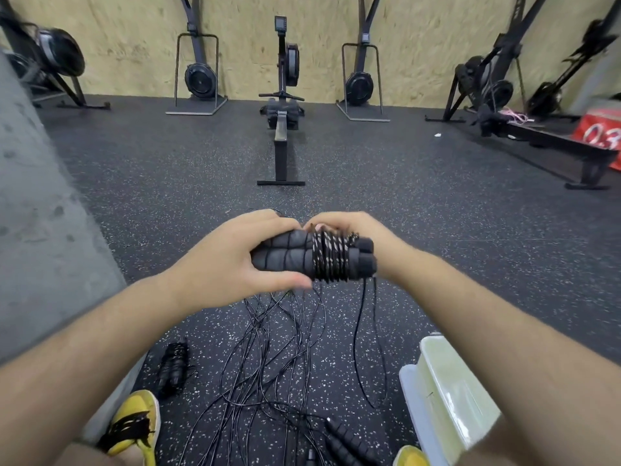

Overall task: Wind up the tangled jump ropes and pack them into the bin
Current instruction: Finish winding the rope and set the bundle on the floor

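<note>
Gym floor (161, 183), left hand (228, 260), right hand (356, 227) gripping handles (285, 262)

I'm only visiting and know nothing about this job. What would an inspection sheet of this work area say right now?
Surface: speckled black rubber floor.
Job's things: two black handles side by side, cord wrapped round them; a wound bundle on the floor, left; a tangle of cords on the floor; a pale bin at right, partly hidden by the arm.
Clutter: small white scrap on the floor.
Grippers: left hand grips the handles' bare end; right hand holds the wrapped end.
Cables: a loose strand hangs from the handles to the floor.
Surroundings: rowing machine, plywood wall, red box, yellow shoe.
</note>
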`<act>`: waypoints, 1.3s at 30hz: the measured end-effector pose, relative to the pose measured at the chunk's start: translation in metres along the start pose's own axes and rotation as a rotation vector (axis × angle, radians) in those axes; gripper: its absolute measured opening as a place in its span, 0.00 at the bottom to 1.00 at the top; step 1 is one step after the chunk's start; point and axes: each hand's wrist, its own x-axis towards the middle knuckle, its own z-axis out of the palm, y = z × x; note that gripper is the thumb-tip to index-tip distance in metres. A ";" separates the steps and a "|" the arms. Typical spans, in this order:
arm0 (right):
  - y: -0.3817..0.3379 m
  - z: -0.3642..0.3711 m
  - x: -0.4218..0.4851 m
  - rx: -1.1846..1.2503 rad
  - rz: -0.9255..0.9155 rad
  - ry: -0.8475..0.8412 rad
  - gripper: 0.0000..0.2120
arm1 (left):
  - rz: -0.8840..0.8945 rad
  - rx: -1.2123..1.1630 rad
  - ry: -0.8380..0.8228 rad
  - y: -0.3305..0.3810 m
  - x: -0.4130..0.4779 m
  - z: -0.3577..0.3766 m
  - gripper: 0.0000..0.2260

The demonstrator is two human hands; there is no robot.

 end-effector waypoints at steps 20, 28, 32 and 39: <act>-0.062 0.021 -0.007 -0.181 0.178 -0.102 0.15 | -0.209 0.327 0.136 -0.061 0.002 -0.015 0.34; -0.069 0.009 -0.010 -0.522 -0.073 -0.053 0.11 | -0.146 0.465 0.011 -0.055 0.002 -0.001 0.39; -0.054 -0.011 -0.003 -0.582 -0.155 0.071 0.11 | -0.078 0.382 -0.065 -0.046 0.001 0.003 0.37; -0.014 -0.017 0.009 -0.322 -0.107 0.081 0.09 | 0.009 0.146 -0.077 -0.019 0.000 0.005 0.34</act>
